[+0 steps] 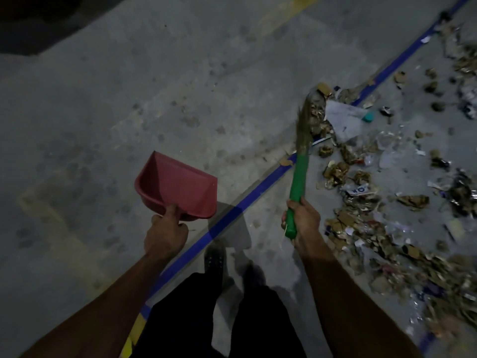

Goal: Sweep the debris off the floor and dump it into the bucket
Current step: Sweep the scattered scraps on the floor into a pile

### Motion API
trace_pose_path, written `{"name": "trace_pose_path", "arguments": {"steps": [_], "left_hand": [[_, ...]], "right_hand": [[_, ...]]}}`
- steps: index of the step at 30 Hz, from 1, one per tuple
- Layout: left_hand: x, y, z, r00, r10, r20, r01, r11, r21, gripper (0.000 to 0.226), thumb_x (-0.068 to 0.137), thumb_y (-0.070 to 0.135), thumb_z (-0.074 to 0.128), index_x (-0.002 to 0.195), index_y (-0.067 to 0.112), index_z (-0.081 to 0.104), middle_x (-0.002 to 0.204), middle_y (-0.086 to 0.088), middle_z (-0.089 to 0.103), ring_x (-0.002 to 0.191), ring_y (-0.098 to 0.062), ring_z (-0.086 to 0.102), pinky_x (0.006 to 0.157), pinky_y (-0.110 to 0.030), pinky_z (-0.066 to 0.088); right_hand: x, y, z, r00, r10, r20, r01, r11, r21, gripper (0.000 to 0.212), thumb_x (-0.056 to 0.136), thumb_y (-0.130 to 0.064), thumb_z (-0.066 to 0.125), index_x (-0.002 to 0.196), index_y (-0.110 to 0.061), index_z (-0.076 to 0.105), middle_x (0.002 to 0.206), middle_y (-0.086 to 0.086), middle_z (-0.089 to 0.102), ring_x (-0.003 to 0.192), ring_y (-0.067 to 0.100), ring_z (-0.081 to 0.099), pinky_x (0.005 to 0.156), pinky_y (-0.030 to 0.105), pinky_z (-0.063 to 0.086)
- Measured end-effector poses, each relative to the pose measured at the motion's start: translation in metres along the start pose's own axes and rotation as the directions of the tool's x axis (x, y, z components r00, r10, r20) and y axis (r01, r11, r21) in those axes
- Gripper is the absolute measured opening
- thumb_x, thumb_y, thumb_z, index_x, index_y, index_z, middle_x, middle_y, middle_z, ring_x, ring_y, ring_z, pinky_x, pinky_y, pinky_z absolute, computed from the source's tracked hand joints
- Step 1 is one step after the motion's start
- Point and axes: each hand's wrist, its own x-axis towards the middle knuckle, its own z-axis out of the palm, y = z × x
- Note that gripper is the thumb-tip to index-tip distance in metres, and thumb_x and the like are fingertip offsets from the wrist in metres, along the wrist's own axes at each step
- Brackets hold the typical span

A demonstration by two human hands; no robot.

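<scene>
sweeping is the step i'm in, judging by how things lie: my right hand (302, 223) is wrapped round the green handle of the broom (300, 164), fingers curled tight near its lower end, and the bristles reach out ahead to the near edge of the debris (361, 177). my left hand (166, 233) grips the stub handle of the red dustpan (178, 186), thumb laid along the top, and holds the pan up off the floor (129, 99) with its mouth turned up and away from me. the pan looks empty, so nothing has been scooped on this pass.

the debris is a wide scatter of torn cardboard, crumpled paper, foil scraps and a small teal cap, nearly all of it on the right of the blue line (258, 192) that runs slantwise across the concrete. some of it is touching the bristles at the line; the rest trails off toward the right edge. it is loose, not yet in a heap. the bucket is nowhere in view, so i cannot say where it stands.

next, i reckon, the broom should draw the scatter into one tight pile. then the pan has to come down, lip flat on the floor just beside the pile, so i can push the scraps in. light paper and foil may skid under the lip or blow aside, so short, low strokes seem wise.
</scene>
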Motion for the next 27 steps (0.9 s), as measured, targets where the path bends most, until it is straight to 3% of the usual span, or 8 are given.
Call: {"name": "trace_pose_path", "arguments": {"steps": [4, 10, 14, 18, 21, 27], "left_hand": [[0.003, 0.033, -0.006, 1.0, 0.025, -0.014, -0.025, 0.999, 0.028, 0.056, 0.089, 0.019, 0.051, 0.141, 0.026, 0.031, 0.113, -0.025, 0.05, 0.101, -0.042, 0.053, 0.08, -0.042, 0.042], [0.02, 0.102, -0.01, 0.999, 0.049, -0.024, -0.048, 0.998, 0.044, 0.05, 0.087, 0.018, 0.051, 0.135, 0.023, 0.039, 0.113, -0.025, 0.051, 0.095, -0.044, 0.055, 0.082, -0.045, 0.047], [0.04, 0.163, -0.005, 0.998, 0.054, -0.03, -0.053, 0.998, 0.034, 0.05, 0.086, 0.017, 0.051, 0.134, 0.023, 0.04, 0.115, -0.025, 0.052, 0.096, -0.044, 0.056, 0.085, -0.047, 0.048], [0.062, 0.226, 0.002, 0.997, 0.068, -0.03, -0.067, 0.997, 0.034, 0.056, 0.086, 0.017, 0.052, 0.14, 0.024, 0.037, 0.114, -0.025, 0.057, 0.096, -0.044, 0.058, 0.088, -0.049, 0.049], [0.07, 0.27, 0.007, 0.996, 0.075, -0.04, -0.072, 0.995, 0.07, 0.057, 0.087, 0.018, 0.053, 0.141, 0.023, 0.036, 0.118, -0.026, 0.053, 0.1, -0.046, 0.056, 0.088, -0.048, 0.048], [0.085, 0.335, 0.02, 0.991, 0.13, -0.028, -0.125, 0.983, 0.132, 0.058, 0.087, 0.017, 0.053, 0.142, 0.026, 0.036, 0.115, -0.026, 0.052, 0.097, -0.045, 0.056, 0.083, -0.044, 0.044]], "right_hand": [[-0.029, 0.009, -0.004, 0.993, -0.062, 0.099, 0.072, 0.992, -0.105, 0.064, 0.088, -0.004, 0.068, 0.145, -0.021, 0.044, 0.06, 0.009, 0.062, 0.037, 0.017, 0.051, 0.037, 0.025, 0.043], [0.011, -0.03, 0.007, 0.971, -0.013, 0.238, 0.092, 0.942, -0.324, 0.066, 0.087, -0.01, 0.07, 0.146, -0.024, 0.044, 0.073, 0.008, 0.063, 0.035, 0.017, 0.052, 0.038, 0.024, 0.043], [0.071, -0.082, 0.005, 0.977, 0.018, 0.214, 0.06, 0.933, -0.355, 0.067, 0.084, -0.007, 0.072, 0.145, -0.018, 0.046, 0.07, 0.011, 0.064, 0.038, 0.021, 0.054, 0.042, 0.028, 0.047], [0.128, -0.133, -0.015, 0.991, 0.055, 0.12, -0.026, 0.973, -0.228, 0.048, 0.086, -0.004, 0.067, 0.127, -0.025, 0.054, 0.074, 0.016, 0.063, 0.044, 0.024, 0.054, 0.04, 0.026, 0.045], [0.167, -0.175, -0.036, 0.993, 0.098, 0.069, -0.09, 0.99, -0.107, 0.023, 0.091, -0.003, 0.06, 0.114, -0.009, 0.059, 0.07, 0.017, 0.053, 0.049, 0.024, 0.05, 0.042, 0.028, 0.043], [0.224, -0.239, -0.084, 0.983, 0.184, -0.003, -0.178, 0.954, 0.241, 0.01, 0.096, -0.006, 0.054, 0.105, -0.007, 0.051, 0.067, 0.01, 0.045, 0.027, 0.011, 0.044, 0.03, 0.016, 0.035]]}}
